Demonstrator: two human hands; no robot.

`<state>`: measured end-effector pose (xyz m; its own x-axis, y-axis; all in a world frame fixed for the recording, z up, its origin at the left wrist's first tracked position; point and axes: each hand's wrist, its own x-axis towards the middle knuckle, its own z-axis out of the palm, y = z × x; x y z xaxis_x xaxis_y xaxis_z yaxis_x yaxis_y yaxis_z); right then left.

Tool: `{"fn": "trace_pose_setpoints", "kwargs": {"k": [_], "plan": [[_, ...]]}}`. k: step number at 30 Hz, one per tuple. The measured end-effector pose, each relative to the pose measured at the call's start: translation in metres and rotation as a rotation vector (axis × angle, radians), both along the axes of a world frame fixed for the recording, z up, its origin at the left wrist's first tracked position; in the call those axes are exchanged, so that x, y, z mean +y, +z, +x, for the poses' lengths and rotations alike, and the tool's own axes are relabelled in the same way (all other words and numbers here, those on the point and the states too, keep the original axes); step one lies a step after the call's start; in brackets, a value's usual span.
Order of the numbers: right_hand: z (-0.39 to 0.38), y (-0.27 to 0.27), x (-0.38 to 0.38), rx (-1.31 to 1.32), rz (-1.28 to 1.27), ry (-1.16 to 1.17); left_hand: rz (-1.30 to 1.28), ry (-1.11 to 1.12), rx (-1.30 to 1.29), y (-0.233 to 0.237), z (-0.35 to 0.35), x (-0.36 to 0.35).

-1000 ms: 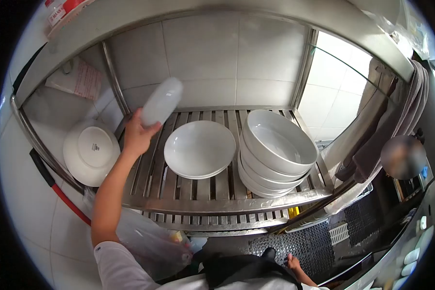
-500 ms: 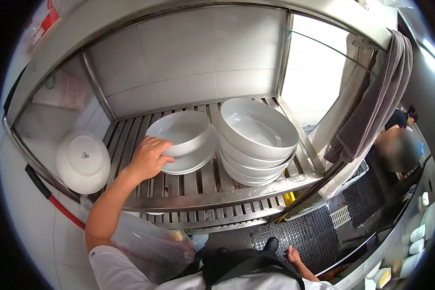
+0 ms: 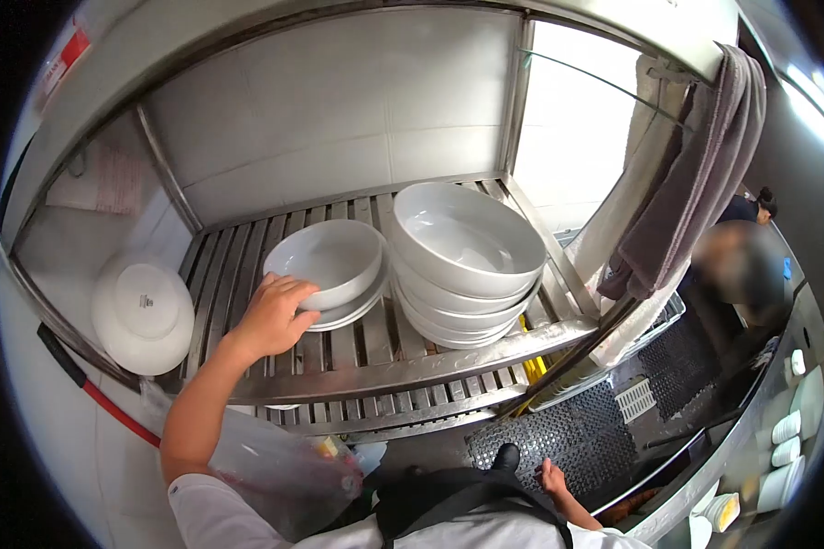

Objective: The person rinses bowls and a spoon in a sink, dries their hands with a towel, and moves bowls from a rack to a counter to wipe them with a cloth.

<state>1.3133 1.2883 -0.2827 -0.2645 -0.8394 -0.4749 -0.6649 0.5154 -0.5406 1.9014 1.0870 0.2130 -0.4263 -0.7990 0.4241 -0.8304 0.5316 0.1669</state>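
My left hand [image 3: 273, 316] is closed on the near left rim of a white bowl [image 3: 330, 261], fingers over the edge and thumb outside. That bowl rests on a short stack of white plates [image 3: 352, 314] on the slatted metal shelf [image 3: 339, 377]. Right beside it stands a taller stack of large white bowls [image 3: 471, 242]. An oval white dish [image 3: 144, 316] leans at the shelf's left end, its underside showing. Low in the view, away from the shelf, my right hand [image 3: 551, 478] hangs at my side; its fingers look curled, and whether it holds anything is unclear.
Grey and white towels [image 3: 696, 183] hang at the shelf's right end. A clear plastic bag [image 3: 284, 462] is below the shelf. At right, another person [image 3: 742, 265] is by a counter [image 3: 677, 503] with white dishes. A red and black handle [image 3: 110, 398] is at left.
The bowl under my left hand has come down onto the plates and sits more level. The whole view has shifted slightly, so the shelf appears further left.
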Motion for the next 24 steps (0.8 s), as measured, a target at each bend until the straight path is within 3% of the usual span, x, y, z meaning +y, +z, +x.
{"fn": "trace_pose_setpoints", "kwargs": {"k": [5, 13, 14, 16, 18, 19, 20, 22, 24], "plan": [[0.005, -0.002, -0.011, -0.077, -0.059, 0.044, -0.013, 0.019, -0.014, -0.008, -0.005, 0.004], [0.005, -0.027, 0.0, 0.036, -0.041, 0.027, 0.077, 0.044, -0.019, -0.018, -0.007, 0.004], [0.006, -0.025, -0.002, 0.038, -0.016, 0.029, -0.022, 0.059, 0.052, -0.016, -0.014, 0.009], [0.025, 0.03, -0.007, 0.076, -0.105, 0.038, -0.242, 0.094, 0.195, -0.005, -0.035, 0.017], [0.029, 0.037, -0.027, -0.069, -0.231, -0.076, -0.239, 0.07, 0.473, -0.011, -0.043, 0.03], [0.048, 0.066, -0.042, -0.179, -0.458, -0.265, -0.223, -0.005, 0.605, -0.017, -0.049, 0.034], [0.064, 0.113, -0.06, -0.205, -0.618, -0.264, -0.201, -0.084, 0.733, -0.025, -0.057, 0.04], [0.084, 0.19, -0.1, -0.4, -0.969, -0.177, 0.128, -0.258, 1.188, -0.04, -0.087, 0.05], [0.11, 0.284, -0.138, -0.473, -1.28, -0.058, 0.317, -0.279, 1.321, -0.05, -0.11, 0.048]]}}
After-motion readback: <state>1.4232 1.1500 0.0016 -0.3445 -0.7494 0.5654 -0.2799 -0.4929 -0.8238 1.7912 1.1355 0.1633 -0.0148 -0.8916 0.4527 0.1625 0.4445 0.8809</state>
